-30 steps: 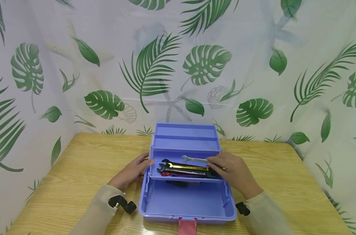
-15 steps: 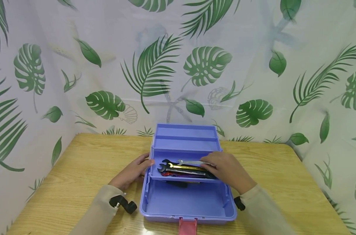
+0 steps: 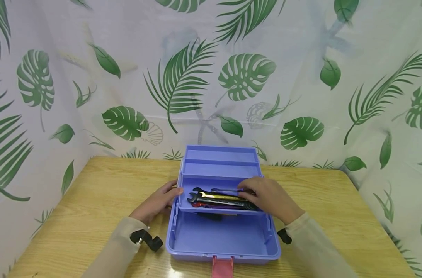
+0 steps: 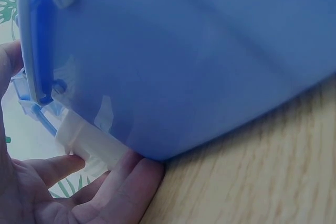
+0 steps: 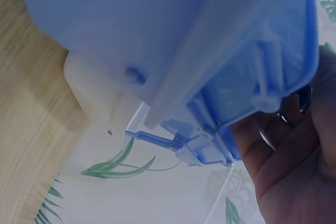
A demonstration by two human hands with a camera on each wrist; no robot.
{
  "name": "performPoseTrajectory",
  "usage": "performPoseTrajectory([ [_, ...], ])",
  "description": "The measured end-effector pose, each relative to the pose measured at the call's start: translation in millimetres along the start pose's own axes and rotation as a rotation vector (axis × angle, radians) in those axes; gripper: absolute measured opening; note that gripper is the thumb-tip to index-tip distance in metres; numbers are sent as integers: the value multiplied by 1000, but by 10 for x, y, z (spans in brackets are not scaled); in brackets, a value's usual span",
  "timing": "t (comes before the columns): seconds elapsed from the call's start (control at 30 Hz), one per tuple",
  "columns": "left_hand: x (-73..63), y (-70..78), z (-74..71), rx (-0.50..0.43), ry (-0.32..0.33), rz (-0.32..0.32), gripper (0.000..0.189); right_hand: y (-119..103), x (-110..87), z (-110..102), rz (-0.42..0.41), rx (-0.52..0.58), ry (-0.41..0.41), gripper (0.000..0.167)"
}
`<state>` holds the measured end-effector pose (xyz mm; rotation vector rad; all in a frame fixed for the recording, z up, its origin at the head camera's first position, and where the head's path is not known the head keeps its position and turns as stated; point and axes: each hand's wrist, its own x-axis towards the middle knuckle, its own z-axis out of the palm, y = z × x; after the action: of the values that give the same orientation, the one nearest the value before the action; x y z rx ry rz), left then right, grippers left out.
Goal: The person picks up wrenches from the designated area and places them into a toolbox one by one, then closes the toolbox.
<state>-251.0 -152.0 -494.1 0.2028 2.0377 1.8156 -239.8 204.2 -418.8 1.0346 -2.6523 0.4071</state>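
A blue-purple toolbox (image 3: 223, 256) stands unfolded, with a row of wrenches (image 3: 219, 202) lying in its middle tray. My left hand (image 3: 159, 201) holds the toolbox's left side, thumb on the tray's rim. In the left wrist view, the fingertips (image 4: 142, 179) of that hand lie against the back lower corner, by a white part (image 4: 89, 142). My right hand (image 3: 270, 196) reaches over the tray's right end and pinches a slim silver wrench (image 3: 225, 190) behind the others. Its gripped end is hidden under the fingers. The right wrist view shows the right hand (image 5: 294, 166) beside the tray edge.
Two narrower upper trays (image 3: 220, 155) rise at the back of the toolbox. Its deep lower bin (image 3: 221, 235) faces front, with a dark item (image 3: 211, 216) partly under the tray. A pink latch (image 3: 222, 267) hangs at the front. Leaf-print cloth (image 3: 183, 77) hangs behind the wooden table (image 3: 332, 216).
My right hand has moved left with the silver wrench, bringing it down close behind the other wrenches. The wrench now looks thinner and darker. My left hand stays in place.
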Motion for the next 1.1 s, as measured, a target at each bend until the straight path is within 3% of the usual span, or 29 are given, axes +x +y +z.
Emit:
performPoseTrajectory([
  [0.23,-4,8,1,-9,3,-8,77,5,-18,-14,-4,17,-10,15],
  [0.37,-8,8,1,-8,-2,-9,78,20,-73,-84,28,53,83,10],
  [0.5,-8,17,9,-6,-5,-10,78,105,-195,-147,219,154,219,11],
  [0.67,-10,30,7,0,5,-11,77,265,-345,-106,465,297,274,19],
  [0.8,-5,21,-10,-4,-5,-8,76,384,-399,-11,611,457,239,26],
  [0.93,7,-2,-29,-12,-3,-6,72,469,-411,122,749,600,137,32],
  [1.1,30,-25,-50,-44,20,-36,66,506,-423,288,794,651,38,36],
])
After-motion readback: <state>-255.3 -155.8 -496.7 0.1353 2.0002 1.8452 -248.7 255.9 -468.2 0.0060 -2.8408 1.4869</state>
